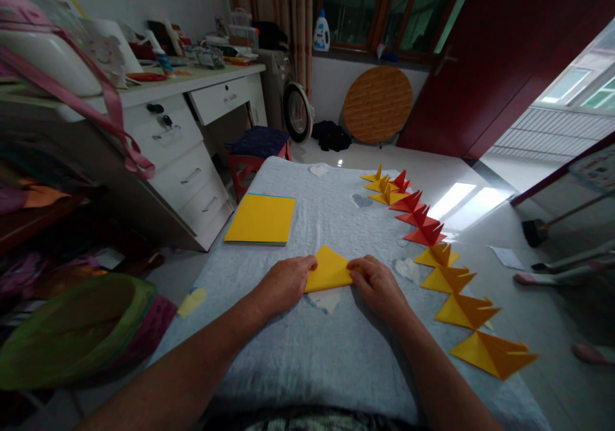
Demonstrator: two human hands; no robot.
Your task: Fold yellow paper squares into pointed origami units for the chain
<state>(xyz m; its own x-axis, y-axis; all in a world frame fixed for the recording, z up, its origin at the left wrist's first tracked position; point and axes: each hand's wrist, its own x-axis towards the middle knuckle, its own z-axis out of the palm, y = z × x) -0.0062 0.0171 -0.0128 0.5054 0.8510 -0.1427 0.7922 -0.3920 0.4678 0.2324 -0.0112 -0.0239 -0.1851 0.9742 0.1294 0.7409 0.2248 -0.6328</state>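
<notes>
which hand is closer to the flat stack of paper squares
Left. The left hand is just this side of the paper stack, apart from it; the right hand is farther off to the stack's right.

Bare hands (284,282), dark patterned clothing (312,421)

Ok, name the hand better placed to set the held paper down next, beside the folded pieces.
Likely the right hand: it holds the right side of the yellow paper and is nearer the row of folded pieces. The left hand holds its left side, nearer the flat stack.
</notes>
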